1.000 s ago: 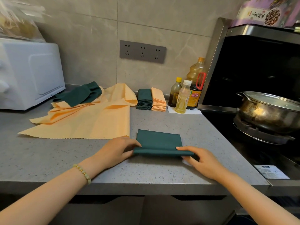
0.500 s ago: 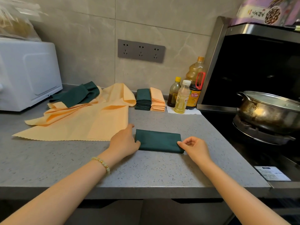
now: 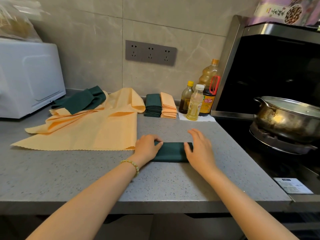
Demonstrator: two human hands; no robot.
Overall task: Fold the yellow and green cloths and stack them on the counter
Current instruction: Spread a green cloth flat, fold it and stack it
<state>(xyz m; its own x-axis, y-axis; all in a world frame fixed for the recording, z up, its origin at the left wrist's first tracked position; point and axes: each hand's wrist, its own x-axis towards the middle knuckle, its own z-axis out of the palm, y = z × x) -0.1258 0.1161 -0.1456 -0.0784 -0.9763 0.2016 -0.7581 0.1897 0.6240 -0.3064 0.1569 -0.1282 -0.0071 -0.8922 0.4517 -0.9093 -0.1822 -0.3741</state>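
A folded dark green cloth (image 3: 172, 151) lies flat on the grey counter (image 3: 86, 172) in front of me. My left hand (image 3: 147, 147) rests on its left end with fingers curled over the edge. My right hand (image 3: 199, 148) lies flat on its right end, fingers spread. Unfolded yellow cloths (image 3: 90, 129) are spread out to the left, with a loose green cloth (image 3: 81, 100) on top at the back. By the wall stand a stack of folded green cloths (image 3: 152, 105) and a stack of folded yellow cloths (image 3: 168, 108), side by side.
A white microwave (image 3: 26, 77) stands at the back left. Three bottles (image 3: 199, 99) stand right of the stacks. A stove with a lidded metal pot (image 3: 287, 116) borders the counter on the right. A socket strip (image 3: 150, 52) is on the wall.
The green cloth has been folded narrower. Both hands have moved from its outer edges onto its two ends, the right hand opening flat.
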